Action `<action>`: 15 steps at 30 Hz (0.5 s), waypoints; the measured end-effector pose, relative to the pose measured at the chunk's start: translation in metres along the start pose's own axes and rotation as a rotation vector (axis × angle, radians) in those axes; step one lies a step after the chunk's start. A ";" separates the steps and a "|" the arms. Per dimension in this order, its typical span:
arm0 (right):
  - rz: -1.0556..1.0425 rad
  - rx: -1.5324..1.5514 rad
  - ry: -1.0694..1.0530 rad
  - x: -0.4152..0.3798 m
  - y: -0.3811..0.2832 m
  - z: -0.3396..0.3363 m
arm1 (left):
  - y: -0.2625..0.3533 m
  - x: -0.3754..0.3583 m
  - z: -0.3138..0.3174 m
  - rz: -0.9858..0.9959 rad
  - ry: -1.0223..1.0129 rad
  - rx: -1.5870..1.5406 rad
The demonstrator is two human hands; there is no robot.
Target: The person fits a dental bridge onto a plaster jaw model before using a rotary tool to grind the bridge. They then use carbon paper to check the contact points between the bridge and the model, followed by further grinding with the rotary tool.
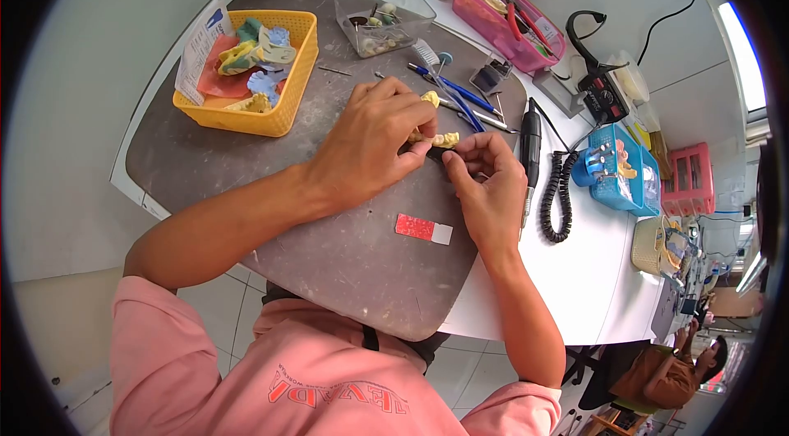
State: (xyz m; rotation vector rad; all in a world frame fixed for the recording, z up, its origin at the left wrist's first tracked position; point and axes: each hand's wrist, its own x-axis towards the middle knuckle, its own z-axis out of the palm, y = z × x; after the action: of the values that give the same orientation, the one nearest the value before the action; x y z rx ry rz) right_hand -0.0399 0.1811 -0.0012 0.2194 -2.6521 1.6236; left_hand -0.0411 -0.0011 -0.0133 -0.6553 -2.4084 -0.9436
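A pale yellow dental model (446,140) with a row of teeth and a dark base is held between my two hands, above the grey work mat. My left hand (374,136) is closed, its thumb and index finger pinched at the model's left end; whether a small piece sits between those fingertips is hidden. With thumb and fingers, my right hand (491,185) grips the dark base from the right. Just beyond the fingers lies another yellow model piece (431,97). A red and white strip (423,229) rests on the mat nearer my body.
A yellow basket (238,122) of coloured pieces stands left, a clear box (386,25) behind. Blue pens (468,95) lie beyond my hands. Rightward are a black handpiece (531,140) with coiled cord, a pink basket (509,37) and a blue basket (625,173). Another person (670,374) sits far right.
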 end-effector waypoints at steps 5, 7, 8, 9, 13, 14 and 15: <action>-0.038 0.003 0.014 -0.001 0.003 0.001 | -0.002 0.000 0.000 -0.005 0.008 -0.012; -0.037 0.003 0.015 -0.001 0.003 0.001 | -0.001 0.000 0.000 -0.006 0.006 -0.018; -0.038 0.003 0.014 -0.001 0.004 0.001 | -0.001 0.000 -0.001 -0.016 0.000 -0.024; -0.037 0.003 0.015 -0.001 0.004 0.001 | -0.001 0.000 -0.001 -0.028 -0.007 -0.031; -0.023 0.011 0.020 -0.003 0.002 0.000 | -0.002 0.000 0.000 -0.007 0.003 -0.025; 0.003 0.024 0.017 -0.003 0.002 0.000 | -0.002 0.000 -0.001 -0.008 -0.001 -0.024; 0.003 0.024 0.017 -0.004 0.003 -0.002 | -0.002 0.000 -0.001 -0.009 -0.006 -0.024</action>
State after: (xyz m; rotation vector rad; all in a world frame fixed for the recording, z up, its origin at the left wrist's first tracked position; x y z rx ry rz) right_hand -0.0364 0.1842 -0.0033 0.2017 -2.6234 1.6517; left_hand -0.0421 -0.0027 -0.0133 -0.6570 -2.4111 -0.9766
